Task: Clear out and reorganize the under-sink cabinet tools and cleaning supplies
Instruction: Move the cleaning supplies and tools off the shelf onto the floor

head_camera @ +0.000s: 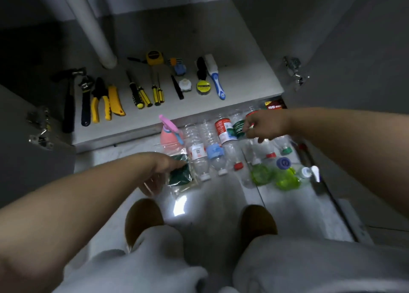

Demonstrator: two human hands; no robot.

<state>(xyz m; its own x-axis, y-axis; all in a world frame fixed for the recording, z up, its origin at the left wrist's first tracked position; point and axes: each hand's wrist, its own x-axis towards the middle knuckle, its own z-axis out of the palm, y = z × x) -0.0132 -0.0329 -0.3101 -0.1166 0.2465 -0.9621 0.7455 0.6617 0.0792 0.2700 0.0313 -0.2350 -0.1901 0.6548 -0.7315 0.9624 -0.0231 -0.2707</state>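
Tools lie in a row on the cabinet floor point(243, 80): a hammer point(69, 98), a wrench point(85, 100), yellow pliers point(100, 101), a yellow utility knife point(116, 101), screwdrivers point(146, 91), a tape measure point(155, 57) and a blue brush point(215, 77). On the floor in front lie several plastic bottles point(215, 149), a pink spray bottle point(171, 133) and a clear bag holding green scouring pads point(180, 171). My left hand point(161, 171) pinches the bag's edge. My right hand point(265, 124) grips a green-labelled bottle point(238, 128).
A white drain pipe point(88, 25) comes down at the cabinet's back left. Open cabinet doors with metal hinges point(293, 68) stand on both sides. Green bottles point(274, 175) and a pump dispenser point(309, 172) lie right of the row. My knees and brown slippers point(141, 217) are below.
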